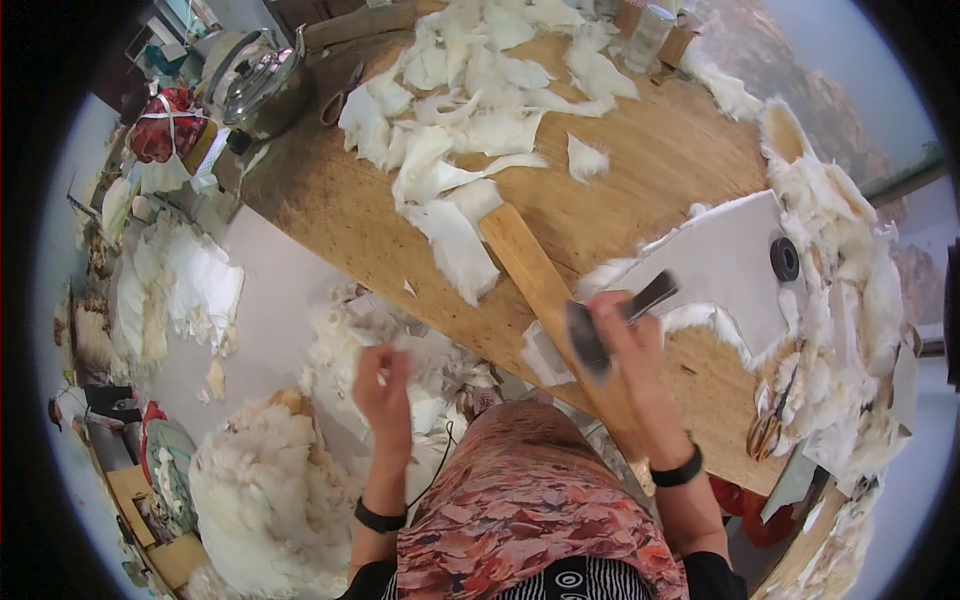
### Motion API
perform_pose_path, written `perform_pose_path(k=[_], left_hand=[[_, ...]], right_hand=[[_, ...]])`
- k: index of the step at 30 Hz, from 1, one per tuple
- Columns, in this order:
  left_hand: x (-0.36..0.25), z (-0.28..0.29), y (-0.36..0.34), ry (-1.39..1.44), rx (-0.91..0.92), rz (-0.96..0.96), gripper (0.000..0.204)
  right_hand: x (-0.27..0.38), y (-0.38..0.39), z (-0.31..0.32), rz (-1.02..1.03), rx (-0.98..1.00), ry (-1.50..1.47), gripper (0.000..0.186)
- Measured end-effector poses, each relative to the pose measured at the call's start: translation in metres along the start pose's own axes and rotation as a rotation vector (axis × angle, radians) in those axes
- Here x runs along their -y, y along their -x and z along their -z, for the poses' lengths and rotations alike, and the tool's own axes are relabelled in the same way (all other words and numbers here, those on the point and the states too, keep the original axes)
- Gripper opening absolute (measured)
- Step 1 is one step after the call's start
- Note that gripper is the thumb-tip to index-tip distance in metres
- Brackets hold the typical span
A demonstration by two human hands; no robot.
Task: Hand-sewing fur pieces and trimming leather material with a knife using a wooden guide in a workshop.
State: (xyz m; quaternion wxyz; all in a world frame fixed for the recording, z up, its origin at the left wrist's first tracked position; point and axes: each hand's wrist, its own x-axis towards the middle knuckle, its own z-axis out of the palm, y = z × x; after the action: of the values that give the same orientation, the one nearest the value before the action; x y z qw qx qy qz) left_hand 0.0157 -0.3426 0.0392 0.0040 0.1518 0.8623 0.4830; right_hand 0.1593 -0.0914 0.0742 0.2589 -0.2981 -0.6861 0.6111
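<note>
My right hand (628, 340) is closed around a dark tool (588, 340), smeared by motion. A rounded dark part shows on one side of the fingers and a flat grey-black end on the other; its exact kind is unclear. It is above a long wooden board (545, 275) lying aslant on the wooden table (690, 140). My left hand (383, 395) hovers over the floor left of my lap, fingers curled together; what they pinch, if anything, is too blurred to see. Right of the tool lies a pale hide piece (725, 255) with white fur edges and a black ring-shaped roll (785, 259) on it.
White fur scraps (470, 90) cover the table's far part, with a metal kettle (258, 90) at the far left. Scissors (768, 425) lie near the right edge beside heaped fur strips (840, 260). A big fur pile (265, 490) and more scraps are on the floor at left.
</note>
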Motion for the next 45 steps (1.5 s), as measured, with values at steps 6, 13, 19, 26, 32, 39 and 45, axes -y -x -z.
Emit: perform_pose_path(k=[6, 13, 19, 26, 32, 39, 45], left_hand=[[-0.01, -0.037, 0.004, -0.313, 0.153, -0.622, 0.038], [-0.041, -0.095, 0.034, -0.281, 0.491, -0.915, 0.031], [-0.04, -0.098, 0.033, -0.335, 0.512, -0.908, 0.028], [-0.046, -0.098, 0.032, -0.211, 0.471, -0.775, 0.02], [-0.059, -0.095, -0.01, -0.069, 0.523, -0.484, 0.012], [-0.079, -0.126, -0.073, -0.141, 0.833, -0.491, 0.016], [-0.07, -0.156, -0.084, -0.115, 0.978, -0.591, 0.016]], right_hand=[[0.045, 0.003, 0.051, -0.134, 0.347, 1.03, 0.036], [-0.003, 0.051, 0.04, 0.047, 0.266, 1.208, 0.047], [-0.008, 0.054, 0.048, -0.135, 0.269, 1.117, 0.048], [-0.027, 0.058, 0.148, -0.142, -0.023, 0.995, 0.041], [-0.028, 0.057, 0.162, -0.235, -0.068, 1.268, 0.05], [0.03, 0.035, 0.066, -0.234, -0.059, 0.562, 0.035], [-0.004, 0.026, 0.006, -0.348, -0.044, -0.528, 0.026]])
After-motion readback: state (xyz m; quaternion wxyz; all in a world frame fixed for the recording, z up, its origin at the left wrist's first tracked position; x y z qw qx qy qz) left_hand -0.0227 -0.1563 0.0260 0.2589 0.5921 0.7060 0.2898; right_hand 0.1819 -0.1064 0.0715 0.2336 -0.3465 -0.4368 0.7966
